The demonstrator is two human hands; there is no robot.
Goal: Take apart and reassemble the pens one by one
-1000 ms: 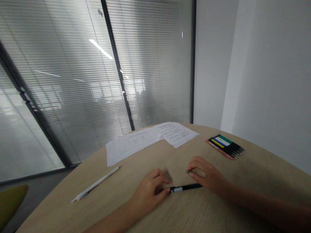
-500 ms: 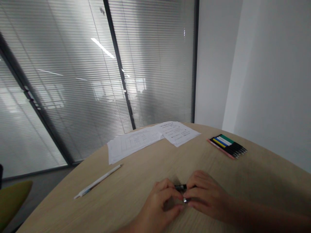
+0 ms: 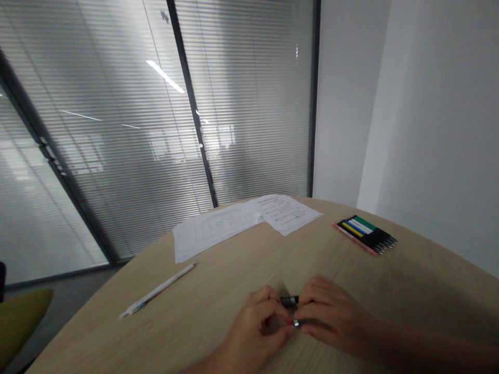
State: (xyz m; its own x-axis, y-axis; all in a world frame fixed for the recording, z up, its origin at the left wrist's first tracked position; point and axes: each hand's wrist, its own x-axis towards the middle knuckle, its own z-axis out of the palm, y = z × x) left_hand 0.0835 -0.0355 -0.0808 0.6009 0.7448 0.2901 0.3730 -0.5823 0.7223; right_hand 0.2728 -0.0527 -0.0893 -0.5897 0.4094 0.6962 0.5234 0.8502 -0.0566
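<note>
My left hand (image 3: 259,324) and my right hand (image 3: 329,317) meet just above the wooden table (image 3: 218,296), fingers pinched together. Between them they hold a black pen (image 3: 289,300); only a short dark stretch of it shows between the fingertips. A small silvery part (image 3: 296,323) glints at the right thumb, pinched between both hands. The rest of the pen is hidden by the fingers.
A white pen (image 3: 158,291) lies to the left on the table. Printed paper sheets (image 3: 241,221) lie at the far edge. A row of several coloured pens (image 3: 366,234) sits at the back right. An olive chair seat (image 3: 19,322) shows at the lower left.
A second ago the black pen lay on the table between my separate hands. Both hands have since come together and picked it up; in the last half second they barely moved.
</note>
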